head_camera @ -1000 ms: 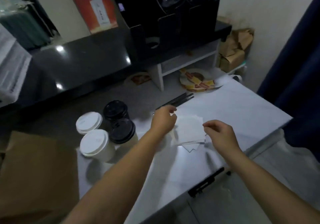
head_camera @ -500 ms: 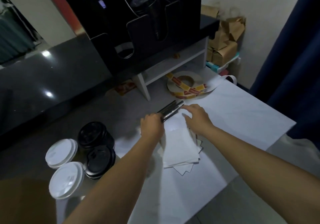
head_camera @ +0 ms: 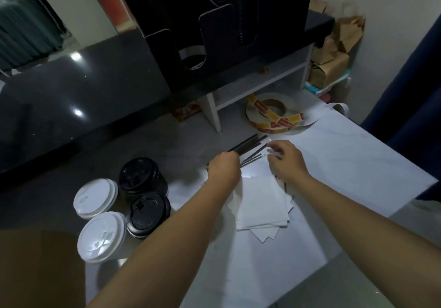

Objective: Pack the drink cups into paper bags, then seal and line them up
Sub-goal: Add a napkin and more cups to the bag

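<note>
Cups left — right tabletop open

The white tabletop looks smooth and faintly marbled, while the black counter behind it is glossy, mirroring lamps. Cup lids look like moulded plastic, the napkins soft matt paper, and the brown bag dull kraft paper.

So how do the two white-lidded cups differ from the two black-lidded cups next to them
The white-lidded cups have pale, domed lids; the black-lidded cups have dark, glossy ones. The white pair stands further left, toward the counter's grey part; the black pair stands nearer the left hand and the stack of white napkins. All four stand upright, lidded and clustered together, none yet bagged.
</note>
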